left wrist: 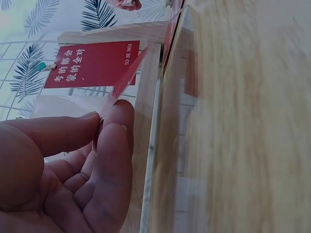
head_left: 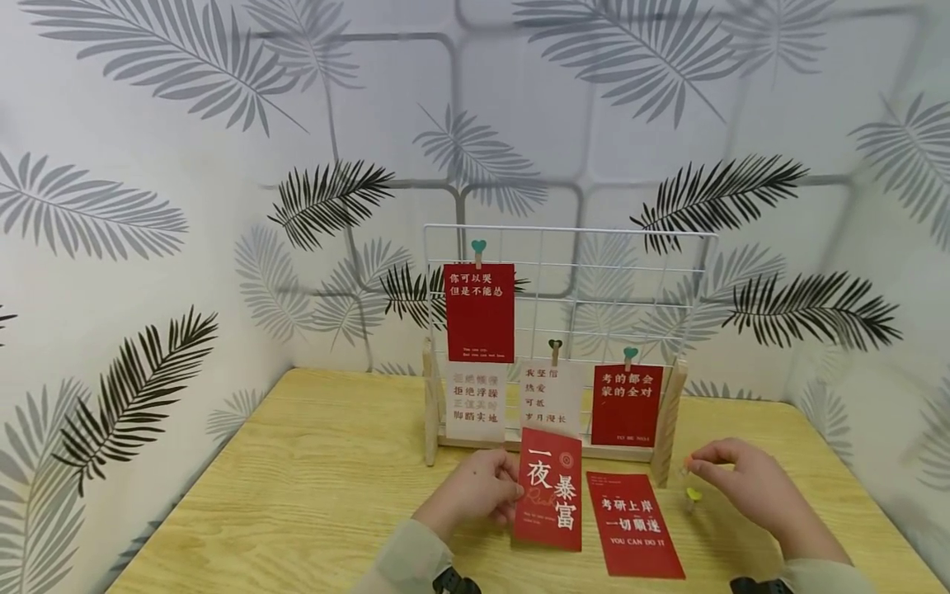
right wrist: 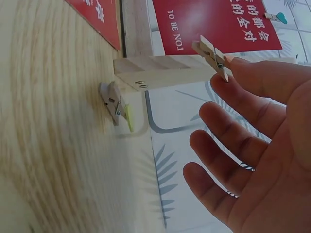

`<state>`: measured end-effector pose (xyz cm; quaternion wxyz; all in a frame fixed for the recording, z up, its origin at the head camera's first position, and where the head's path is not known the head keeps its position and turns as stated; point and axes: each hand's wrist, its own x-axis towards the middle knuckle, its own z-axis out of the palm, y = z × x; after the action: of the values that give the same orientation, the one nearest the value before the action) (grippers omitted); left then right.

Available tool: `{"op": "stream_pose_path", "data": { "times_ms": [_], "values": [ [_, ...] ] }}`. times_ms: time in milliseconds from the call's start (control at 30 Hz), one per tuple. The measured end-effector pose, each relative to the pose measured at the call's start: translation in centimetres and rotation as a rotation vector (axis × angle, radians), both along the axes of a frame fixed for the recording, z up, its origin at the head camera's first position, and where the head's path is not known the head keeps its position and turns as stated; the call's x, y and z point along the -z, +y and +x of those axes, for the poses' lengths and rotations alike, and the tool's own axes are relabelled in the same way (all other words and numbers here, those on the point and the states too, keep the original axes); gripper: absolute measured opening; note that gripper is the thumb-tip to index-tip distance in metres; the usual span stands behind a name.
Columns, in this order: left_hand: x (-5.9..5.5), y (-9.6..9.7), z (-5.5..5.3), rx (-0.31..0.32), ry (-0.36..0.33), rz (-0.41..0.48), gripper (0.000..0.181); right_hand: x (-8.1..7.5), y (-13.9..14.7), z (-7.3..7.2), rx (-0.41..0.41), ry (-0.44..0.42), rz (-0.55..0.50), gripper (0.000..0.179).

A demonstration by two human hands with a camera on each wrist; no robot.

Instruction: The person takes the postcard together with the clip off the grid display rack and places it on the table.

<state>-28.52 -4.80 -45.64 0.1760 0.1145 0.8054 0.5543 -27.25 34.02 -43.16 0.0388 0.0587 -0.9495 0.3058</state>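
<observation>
My left hand (head_left: pixel 481 488) pinches a red card (head_left: pixel 549 503) with large white characters by its left edge, raised in front of the wire grid. In the left wrist view this card is seen nearly edge-on between thumb and fingers (left wrist: pixel 114 141). Right of the grid's wooden foot, my right hand (head_left: pixel 745 478) pinches a small wooden clothespin (right wrist: pixel 214 57) between thumb and index finger; the other fingers are spread. Below that hand, another clothespin (right wrist: pixel 114 104) with a yellow-green decoration is on the table. A second red card (head_left: pixel 636 525) lies flat between the hands.
The white wire grid (head_left: pixel 631 318) stands on a wooden base. Clipped on it are a red card (head_left: pixel 480 318) high on the left, a white card (head_left: pixel 551 394) in the middle and another red card (head_left: pixel 627 408) at right. One more white card (head_left: pixel 475 400) hangs lower left.
</observation>
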Motion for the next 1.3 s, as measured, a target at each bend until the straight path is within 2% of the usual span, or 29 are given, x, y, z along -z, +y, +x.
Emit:
{"op": "stream_pose_path", "data": {
  "times_ms": [333,733,933,1300],
  "values": [
    [0.4,-0.1,0.1,0.047,-0.009,-0.051,0.008,0.2,1.2,-0.1,-0.005,-0.092,-0.029,0.033],
    [0.5,0.3,0.4,0.038,-0.031,-0.053,0.01,1.5,2.7,-0.4,-0.013,-0.169,-0.005,0.032],
    [0.8,0.5,0.6,0.053,-0.06,-0.046,0.013,2.3,3.0,0.1,-0.021,-0.173,0.011,0.027],
    [1.0,0.7,0.5,0.032,-0.096,-0.061,0.019,2.2,3.4,-0.1,-0.02,-0.233,0.034,0.026]
  ]
}}
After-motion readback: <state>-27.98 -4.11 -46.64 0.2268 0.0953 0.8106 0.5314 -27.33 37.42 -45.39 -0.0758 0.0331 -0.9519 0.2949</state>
